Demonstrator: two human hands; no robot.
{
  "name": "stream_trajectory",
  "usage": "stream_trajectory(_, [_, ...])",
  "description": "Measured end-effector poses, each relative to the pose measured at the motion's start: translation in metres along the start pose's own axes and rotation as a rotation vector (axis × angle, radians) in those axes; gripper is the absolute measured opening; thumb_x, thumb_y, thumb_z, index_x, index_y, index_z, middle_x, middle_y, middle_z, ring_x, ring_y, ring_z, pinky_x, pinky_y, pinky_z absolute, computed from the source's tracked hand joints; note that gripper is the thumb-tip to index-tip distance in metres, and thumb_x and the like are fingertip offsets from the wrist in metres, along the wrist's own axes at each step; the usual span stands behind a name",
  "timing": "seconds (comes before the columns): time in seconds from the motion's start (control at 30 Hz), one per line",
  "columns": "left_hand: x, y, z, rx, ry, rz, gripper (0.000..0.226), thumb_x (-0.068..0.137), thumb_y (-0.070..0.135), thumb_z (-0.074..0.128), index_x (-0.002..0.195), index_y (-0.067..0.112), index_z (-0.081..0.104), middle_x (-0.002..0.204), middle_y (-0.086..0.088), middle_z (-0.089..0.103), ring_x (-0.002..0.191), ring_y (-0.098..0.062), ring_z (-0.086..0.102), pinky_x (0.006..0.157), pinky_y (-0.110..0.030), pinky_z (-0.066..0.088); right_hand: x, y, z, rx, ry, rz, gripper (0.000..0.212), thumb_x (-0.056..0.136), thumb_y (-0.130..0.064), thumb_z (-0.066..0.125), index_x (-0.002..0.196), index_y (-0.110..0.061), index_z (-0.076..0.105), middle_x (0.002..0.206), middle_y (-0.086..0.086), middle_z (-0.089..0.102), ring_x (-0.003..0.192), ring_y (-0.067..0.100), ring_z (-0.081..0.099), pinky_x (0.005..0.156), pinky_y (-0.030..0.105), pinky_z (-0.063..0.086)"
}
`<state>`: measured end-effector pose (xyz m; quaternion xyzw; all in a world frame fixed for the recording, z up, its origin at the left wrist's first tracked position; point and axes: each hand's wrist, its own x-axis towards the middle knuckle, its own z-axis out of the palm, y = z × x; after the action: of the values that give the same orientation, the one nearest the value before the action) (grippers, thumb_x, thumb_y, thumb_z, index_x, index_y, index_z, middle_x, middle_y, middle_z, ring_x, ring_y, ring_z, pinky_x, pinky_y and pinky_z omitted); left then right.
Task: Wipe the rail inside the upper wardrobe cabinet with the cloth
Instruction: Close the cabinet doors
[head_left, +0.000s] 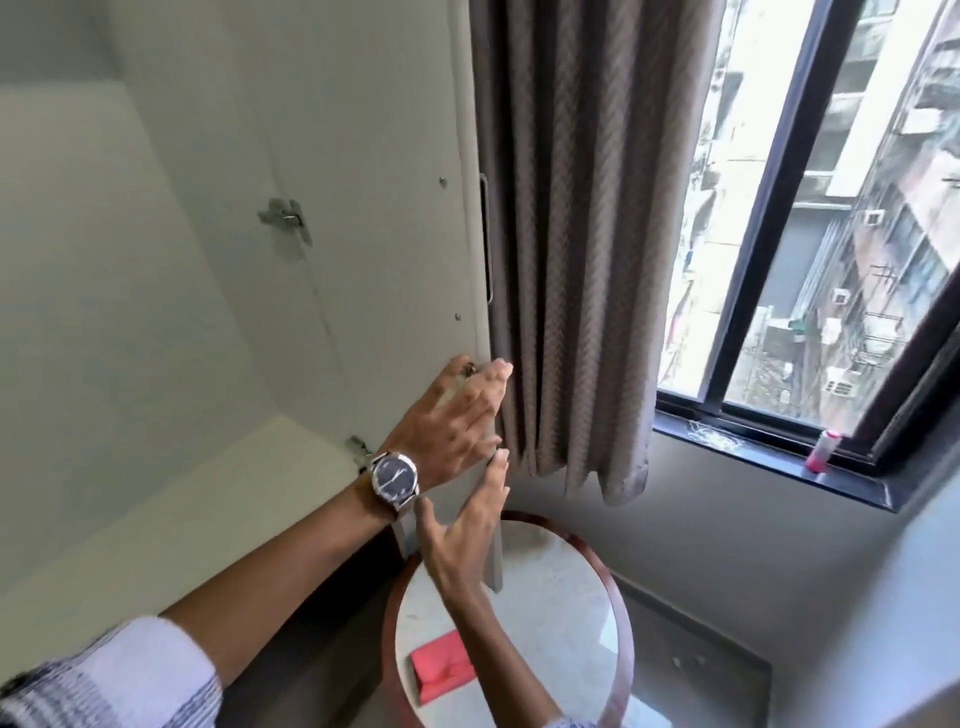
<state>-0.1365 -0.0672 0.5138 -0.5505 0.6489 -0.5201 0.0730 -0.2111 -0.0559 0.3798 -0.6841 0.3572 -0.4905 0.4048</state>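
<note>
Both hands, left (453, 415) & right (470, 525), spread, grip released, flat on white cabinet door (363, 208) edge; folded red cloth (441, 670) below on round marble-top desk (545, 597).

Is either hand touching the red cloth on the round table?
Apart. The head view shows the red cloth lying alone on the round table, while the left hand and right hand are both up at the open cabinet door, holding nothing.
</note>
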Motion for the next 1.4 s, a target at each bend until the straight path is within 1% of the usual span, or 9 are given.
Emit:
stream_trajectory(0.2, [-0.112, -0.042, -0.038, 0.056, 0.061, -0.234, 0.07, 0.103, 0.055, 0.039, 0.156, 0.011, 0.029, 0.167, -0.004, 0.02, 0.155, -0.017, 0.014, 0.128, -0.048, 0.004, -0.082, 0.01, 0.053, -0.147, -0.169, -0.305, 0.104, 0.089, -0.058, 0.064, 0.159, -0.008, 0.006, 0.168, 0.008, 0.009, 0.155, 0.025, 0.012, 0.126, 0.044, 0.014])
stream_trajectory(0.53, [-0.256, -0.126, -0.04, 0.311, -0.197, -0.822, 0.084, 0.1, 0.049, 0.052, 0.159, 0.01, 0.007, 0.169, -0.002, -0.005, 0.156, -0.018, -0.001, 0.127, -0.048, 0.004, -0.061, -0.026, 0.184, -0.289, -0.61, -1.119, 0.073, 0.1, -0.047, 0.053, 0.155, -0.007, 0.027, 0.163, 0.015, 0.026, 0.15, 0.034, 0.026, 0.114, 0.062, 0.034])
stream_trajectory(0.63, [-0.27, -0.145, -0.029, 0.352, -0.335, -0.892, 0.087, 0.098, 0.055, 0.053, 0.157, 0.008, 0.009, 0.166, -0.006, 0.009, 0.154, -0.019, 0.009, 0.126, -0.047, 0.002, -0.043, -0.043, 0.212, -0.381, -0.675, -1.191, 0.07, 0.095, -0.047, 0.063, 0.148, -0.006, 0.045, 0.158, 0.013, 0.034, 0.145, 0.034, 0.036, 0.11, 0.062, 0.04])
stream_trajectory(0.73, [-0.278, -0.156, -0.009, 0.39, -0.4, -0.961, 0.092, 0.097, 0.058, 0.051, 0.157, 0.006, 0.005, 0.165, -0.009, 0.012, 0.152, -0.023, 0.016, 0.126, -0.047, 0.003, -0.034, -0.046, 0.244, -0.378, -0.644, -1.236, 0.058, 0.095, -0.041, 0.064, 0.141, -0.006, 0.054, 0.153, 0.012, 0.038, 0.148, 0.03, 0.031, 0.113, 0.06, 0.029])
stream_trajectory(0.9, [-0.278, -0.167, 0.006, 0.452, -0.523, -1.037, 0.092, 0.092, 0.059, 0.056, 0.155, 0.002, 0.02, 0.163, -0.014, 0.019, 0.15, -0.029, 0.016, 0.121, -0.049, 0.019, -0.041, -0.05, 0.277, -0.403, -0.695, -1.147, 0.061, 0.108, -0.044, 0.018, 0.144, -0.004, 0.047, 0.153, 0.014, 0.042, 0.154, 0.024, -0.011, 0.117, 0.06, 0.012])
stream_trajectory(1.03, [-0.281, -0.182, 0.02, 0.466, -0.538, -1.089, 0.096, 0.086, 0.06, 0.064, 0.154, 0.004, 0.026, 0.162, -0.015, 0.03, 0.149, -0.029, 0.015, 0.12, -0.047, 0.019, -0.042, -0.053, 0.307, -0.442, -0.706, -1.106, 0.067, 0.106, -0.051, 0.011, 0.149, -0.004, 0.034, 0.157, 0.014, 0.033, 0.152, 0.024, -0.02, 0.117, 0.061, 0.004])
stream_trajectory(1.17, [-0.294, -0.189, 0.032, 0.426, -0.564, -1.077, 0.102, 0.087, 0.061, 0.058, 0.157, 0.006, 0.008, 0.166, -0.015, 0.017, 0.152, -0.029, 0.008, 0.122, -0.048, 0.017, -0.046, -0.051, 0.33, -0.415, -0.715, -1.073, 0.073, 0.104, -0.055, 0.008, 0.158, -0.006, 0.001, 0.159, 0.013, 0.012, 0.152, 0.024, -0.023, 0.117, 0.063, -0.005])
stream_trajectory(1.27, [-0.295, -0.189, 0.032, 0.404, -0.606, -1.101, 0.102, 0.087, 0.062, 0.055, 0.158, 0.007, 0.004, 0.167, -0.013, 0.011, 0.153, -0.029, 0.005, 0.123, -0.05, 0.018, -0.046, -0.05, 0.332, -0.426, -0.739, -1.068, 0.074, 0.103, -0.057, -0.002, 0.154, -0.006, 0.015, 0.16, 0.012, 0.004, 0.151, 0.025, -0.024, 0.118, 0.063, -0.011])
stream_trajectory(1.4, [-0.265, -0.184, 0.012, 0.283, -0.685, -1.195, 0.1, 0.09, 0.047, 0.068, 0.159, 0.008, 0.008, 0.168, -0.014, 0.004, 0.152, -0.027, -0.006, 0.124, -0.045, 0.005, -0.052, -0.066, 0.301, -0.544, -0.856, -1.029, 0.082, 0.097, -0.06, 0.016, 0.156, -0.004, 0.02, 0.163, 0.017, 0.008, 0.153, 0.032, -0.012, 0.118, 0.069, 0.008])
